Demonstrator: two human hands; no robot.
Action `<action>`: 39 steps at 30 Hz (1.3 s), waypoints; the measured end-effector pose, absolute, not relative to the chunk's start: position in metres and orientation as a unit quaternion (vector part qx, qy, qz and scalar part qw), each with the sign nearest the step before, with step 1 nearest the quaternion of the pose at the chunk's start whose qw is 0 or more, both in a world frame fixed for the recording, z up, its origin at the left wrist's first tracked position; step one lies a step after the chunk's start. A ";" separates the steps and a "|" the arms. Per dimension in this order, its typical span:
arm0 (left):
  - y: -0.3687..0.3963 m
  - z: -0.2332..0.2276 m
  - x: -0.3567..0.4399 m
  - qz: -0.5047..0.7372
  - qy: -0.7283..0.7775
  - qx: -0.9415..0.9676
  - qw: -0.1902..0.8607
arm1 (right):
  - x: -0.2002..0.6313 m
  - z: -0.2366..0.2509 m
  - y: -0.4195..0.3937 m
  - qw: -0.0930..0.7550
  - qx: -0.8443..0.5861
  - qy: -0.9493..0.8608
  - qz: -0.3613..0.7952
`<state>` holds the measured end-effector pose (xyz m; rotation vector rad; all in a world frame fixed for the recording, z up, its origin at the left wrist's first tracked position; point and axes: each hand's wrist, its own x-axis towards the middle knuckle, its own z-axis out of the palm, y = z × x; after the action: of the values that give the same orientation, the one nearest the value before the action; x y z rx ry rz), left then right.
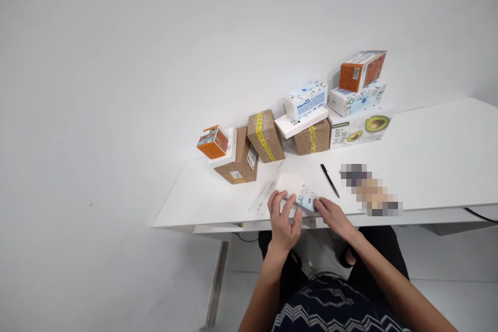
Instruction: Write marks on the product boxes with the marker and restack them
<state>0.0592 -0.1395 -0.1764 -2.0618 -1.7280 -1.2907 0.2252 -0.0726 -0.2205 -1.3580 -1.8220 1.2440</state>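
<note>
A small floral-printed tissue packet with a blue logo lies near the table's front edge. A plain white square adjoins it on the left; whether it is a tissue or part of the packet, I cannot tell. My left hand rests with its fingers spread, the tips touching the near edge of the white square and the packet's left side. At the packet's right corner, my right hand is closed, pinching it. A black pen lies just beyond my right hand.
Along the wall stand brown cartons with yellow tape, a white avocado-printed box, stacked tissue packs and orange boxes. A pixelated item lies on the white table at right. A black cable crosses the table's right front edge.
</note>
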 end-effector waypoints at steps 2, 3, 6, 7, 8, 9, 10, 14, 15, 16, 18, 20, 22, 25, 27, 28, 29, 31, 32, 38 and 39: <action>-0.138 -0.174 0.065 -0.418 -0.578 -0.696 0.082 | 0.235 -0.217 -0.066 0.251 -0.520 -0.712 0.400; -0.137 -0.173 0.067 -0.413 -0.579 -0.698 0.083 | 0.239 -0.216 -0.062 0.239 -0.536 -0.725 0.359; -0.136 -0.171 0.074 -0.404 -0.577 -0.705 0.079 | 0.248 -0.211 -0.045 0.174 -0.604 -0.743 0.230; -0.136 -0.171 0.076 -0.404 -0.576 -0.706 0.077 | 0.250 -0.210 -0.038 0.149 -0.624 -0.740 0.202; -0.136 -0.172 0.077 -0.406 -0.576 -0.705 0.077 | 0.251 -0.209 -0.031 0.128 -0.640 -0.735 0.182; -0.137 -0.172 0.077 -0.409 -0.578 -0.702 0.079 | 0.250 -0.209 -0.024 0.111 -0.651 -0.731 0.170; -0.137 -0.172 0.078 -0.412 -0.581 -0.697 0.082 | 0.249 -0.208 -0.017 0.099 -0.659 -0.727 0.167; -0.139 -0.173 0.077 -0.422 -0.607 -0.670 0.065 | 0.242 -0.212 0.000 0.075 -0.666 -0.719 0.186; -0.139 -0.173 0.077 -0.423 -0.615 -0.663 0.052 | 0.240 -0.213 0.002 0.073 -0.664 -0.718 0.192; -0.140 -0.174 0.077 -0.422 -0.622 -0.658 0.040 | 0.239 -0.214 0.003 0.075 -0.663 -0.718 0.199; -0.140 -0.175 0.078 -0.419 -0.633 -0.651 0.020 | 0.238 -0.216 0.003 0.088 -0.658 -0.716 0.215; -0.139 -0.177 0.080 -0.415 -0.639 -0.648 0.006 | 0.241 -0.215 0.002 0.111 -0.651 -0.712 0.237; -0.137 -0.180 0.083 -0.412 -0.642 -0.646 -0.003 | 0.247 -0.212 0.000 0.147 -0.644 -0.702 0.264; -0.132 -0.183 0.086 -0.422 -0.639 -0.643 -0.010 | 0.256 -0.200 -0.004 0.210 -0.641 -0.675 0.299; -0.128 -0.185 0.087 -0.435 -0.631 -0.643 -0.009 | 0.259 -0.187 -0.009 0.323 -0.623 -0.619 0.353; -0.127 -0.186 0.087 -0.441 -0.625 -0.643 -0.009 | 0.259 -0.180 -0.012 0.403 -0.596 -0.574 0.390; -0.126 -0.187 0.087 -0.447 -0.621 -0.644 -0.007 | 0.258 -0.172 -0.015 0.485 -0.555 -0.525 0.425; -0.124 -0.188 0.087 -0.455 -0.614 -0.645 -0.001 | 0.251 -0.154 -0.022 0.604 -0.461 -0.450 0.469; -0.124 -0.188 0.087 -0.457 -0.614 -0.644 0.002 | 0.247 -0.146 -0.025 0.627 -0.426 -0.445 0.477; -0.124 -0.186 0.086 -0.438 -0.608 -0.662 -0.001 | 0.216 -0.128 -0.039 0.580 -0.330 -0.539 0.514; -0.124 -0.186 0.085 -0.433 -0.610 -0.664 0.001 | 0.212 -0.130 -0.040 0.564 -0.333 -0.555 0.514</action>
<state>0.0854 -0.1238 -0.1857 -2.0850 -1.9142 -1.3595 0.2117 -0.0398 -0.1300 -0.7832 -1.3058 1.2087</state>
